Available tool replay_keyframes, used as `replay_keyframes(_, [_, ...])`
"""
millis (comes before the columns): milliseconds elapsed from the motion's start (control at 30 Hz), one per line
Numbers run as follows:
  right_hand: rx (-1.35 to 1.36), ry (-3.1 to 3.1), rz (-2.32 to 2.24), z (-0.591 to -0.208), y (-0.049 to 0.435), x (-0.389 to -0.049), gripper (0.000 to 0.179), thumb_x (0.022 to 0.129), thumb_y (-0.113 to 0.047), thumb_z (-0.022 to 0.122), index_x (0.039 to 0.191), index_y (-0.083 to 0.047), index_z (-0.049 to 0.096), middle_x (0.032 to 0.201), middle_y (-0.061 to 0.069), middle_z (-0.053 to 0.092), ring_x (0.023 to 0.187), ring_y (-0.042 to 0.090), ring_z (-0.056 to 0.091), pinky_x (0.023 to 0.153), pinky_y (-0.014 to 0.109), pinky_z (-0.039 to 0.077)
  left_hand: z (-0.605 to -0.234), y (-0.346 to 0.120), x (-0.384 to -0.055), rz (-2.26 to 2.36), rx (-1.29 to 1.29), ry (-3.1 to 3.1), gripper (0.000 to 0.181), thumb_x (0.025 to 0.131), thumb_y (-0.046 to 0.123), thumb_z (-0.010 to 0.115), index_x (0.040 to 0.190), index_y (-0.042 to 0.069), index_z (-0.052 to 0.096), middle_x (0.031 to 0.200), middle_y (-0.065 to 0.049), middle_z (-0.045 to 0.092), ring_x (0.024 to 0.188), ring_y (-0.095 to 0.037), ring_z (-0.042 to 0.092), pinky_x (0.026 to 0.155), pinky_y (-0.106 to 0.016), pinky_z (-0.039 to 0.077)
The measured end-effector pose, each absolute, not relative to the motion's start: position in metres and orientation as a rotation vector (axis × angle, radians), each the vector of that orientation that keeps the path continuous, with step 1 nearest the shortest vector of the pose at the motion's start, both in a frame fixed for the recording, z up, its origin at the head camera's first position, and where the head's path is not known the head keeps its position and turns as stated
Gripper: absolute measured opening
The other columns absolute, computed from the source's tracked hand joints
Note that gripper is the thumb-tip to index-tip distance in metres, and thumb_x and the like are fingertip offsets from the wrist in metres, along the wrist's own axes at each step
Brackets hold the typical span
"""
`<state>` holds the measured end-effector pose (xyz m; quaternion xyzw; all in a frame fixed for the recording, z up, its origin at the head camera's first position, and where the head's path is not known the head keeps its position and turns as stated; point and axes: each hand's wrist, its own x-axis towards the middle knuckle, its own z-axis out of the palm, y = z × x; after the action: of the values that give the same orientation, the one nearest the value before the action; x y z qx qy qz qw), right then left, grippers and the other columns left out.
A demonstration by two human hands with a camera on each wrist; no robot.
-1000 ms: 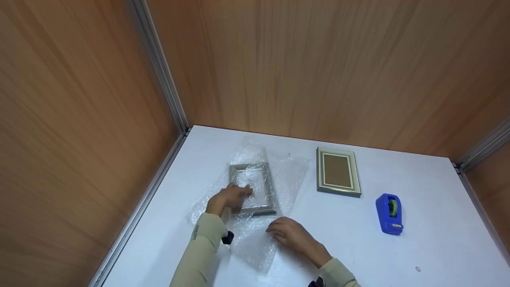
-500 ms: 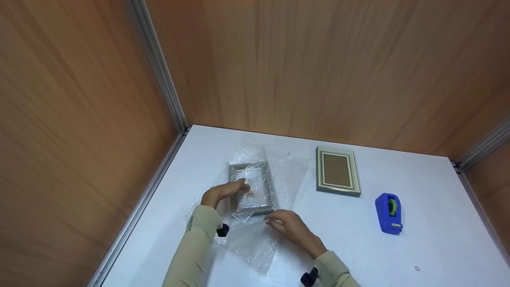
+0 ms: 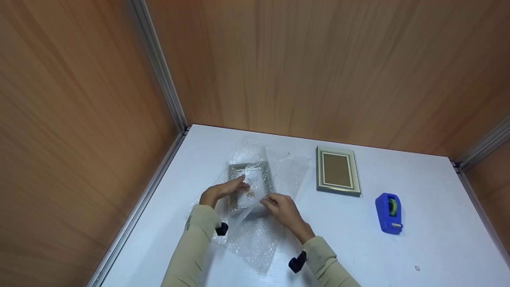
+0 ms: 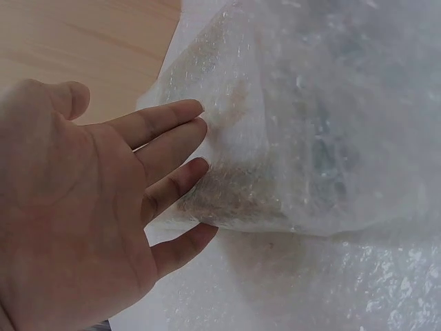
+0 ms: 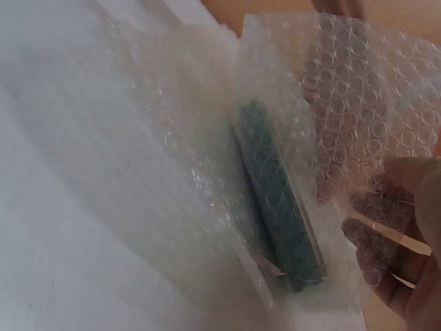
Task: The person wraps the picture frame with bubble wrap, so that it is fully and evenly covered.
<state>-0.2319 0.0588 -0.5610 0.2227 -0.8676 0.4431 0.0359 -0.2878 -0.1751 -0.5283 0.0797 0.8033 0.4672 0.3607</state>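
Observation:
A picture frame [image 3: 267,175] lies on the white table, left of centre, partly covered by bubble wrap [image 3: 255,247]. My left hand [image 3: 225,190] rests at the frame's left side, its fingers extended over the wrapped face. In the left wrist view, straight fingertips of the left hand [image 4: 103,186] touch the plastic. My right hand [image 3: 285,211] pinches the near flap of bubble wrap and holds it raised over the frame's lower end. The right wrist view shows this lifted bubble wrap [image 5: 344,89] in the right hand [image 5: 413,241], with the frame's dark green edge [image 5: 275,200] behind plastic.
A second picture frame [image 3: 336,170], pale with a brown centre, lies at the back right. Farther right is a blue tape dispenser [image 3: 389,214] with a green roll. Wood panels [image 3: 318,71] stand behind and to the left of the table [image 3: 358,247].
My right hand has lifted the near flap of bubble wrap and carried it away from me over the frame's lower end. The left hand has shifted slightly left, its fingers straighter.

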Motion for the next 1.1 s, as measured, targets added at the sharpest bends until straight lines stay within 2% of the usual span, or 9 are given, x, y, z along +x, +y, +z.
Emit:
replay_keyframes(200, [0.575,-2.66,1.316,-0.564,0.049,-0.245,0.019,0.092,-0.03,0.064,0.085,-0.015,0.072,0.077,-0.005,0.066,0.068,0.006,0.057,0.065,0.024,0.05,-0.528,-0.174,-0.286,1.188,0.185,2.076,0.079,0.098,0.06,0.008,0.147,0.003,0.034,0.153,-0.012,0.033,0.147,-0.033,0.014,0.12,-0.05,0.003])
replay_keyframes(400, [0.456,-2.693,1.289,-0.568,0.043,-0.254,0.018,0.09,-0.028,0.066,0.09,-0.012,0.072,0.098,0.003,0.065,0.093,0.02,0.063,0.083,0.039,0.053,-0.527,-0.171,-0.284,1.149,0.157,2.118,0.08,0.097,0.064,0.01,0.145,0.007,0.039,0.151,-0.009,0.037,0.146,-0.031,0.018,0.12,-0.051,0.005])
replay_keyframes(467, [0.415,-2.723,1.283,-0.57,0.041,-0.257,0.018,0.09,-0.029,0.066,0.091,-0.012,0.072,0.101,0.004,0.065,0.097,0.022,0.063,0.085,0.041,0.053,-0.526,-0.171,-0.283,1.14,0.131,2.116,0.083,0.095,0.068,0.012,0.146,0.009,0.039,0.152,-0.009,0.037,0.146,-0.031,0.018,0.12,-0.051,0.006])
replay_keyframes(700, [0.363,-2.774,1.202,-0.573,0.038,-0.262,0.02,0.09,-0.031,0.067,0.088,-0.012,0.073,0.095,0.002,0.064,0.091,0.019,0.062,0.081,0.038,0.052,-0.525,-0.169,-0.279,1.0,0.084,2.217,0.089,0.08,0.083,0.032,0.146,0.024,0.041,0.155,-0.006,0.032,0.145,-0.034,0.023,0.116,-0.058,0.018])
replay_keyframes(967, [0.309,-2.788,1.174,-0.577,0.036,-0.266,0.019,0.089,-0.028,0.068,0.086,-0.01,0.073,0.09,0.002,0.063,0.085,0.018,0.061,0.076,0.037,0.052,-0.525,-0.171,-0.279,0.876,0.255,2.278,0.088,0.078,0.078,0.047,0.147,0.023,0.038,0.157,-0.002,0.028,0.146,-0.032,0.018,0.116,-0.058,0.015])
replay_keyframes(1033, [0.318,-2.785,1.164,-0.577,0.037,-0.266,0.018,0.089,-0.027,0.069,0.086,-0.01,0.073,0.091,0.002,0.063,0.085,0.019,0.061,0.076,0.037,0.052,-0.525,-0.171,-0.279,0.874,0.27,2.269,0.083,0.081,0.07,0.052,0.148,0.023,0.037,0.157,0.0,0.028,0.147,-0.03,0.017,0.117,-0.055,0.015])
replay_keyframes(1100, [0.326,-2.781,1.163,-0.579,0.037,-0.265,0.018,0.088,-0.027,0.069,0.086,-0.009,0.073,0.09,0.003,0.063,0.085,0.02,0.061,0.075,0.037,0.052,-0.525,-0.172,-0.279,0.916,0.262,2.246,0.075,0.084,0.055,0.056,0.148,0.021,0.037,0.156,-0.001,0.031,0.146,-0.03,0.02,0.118,-0.054,0.016])
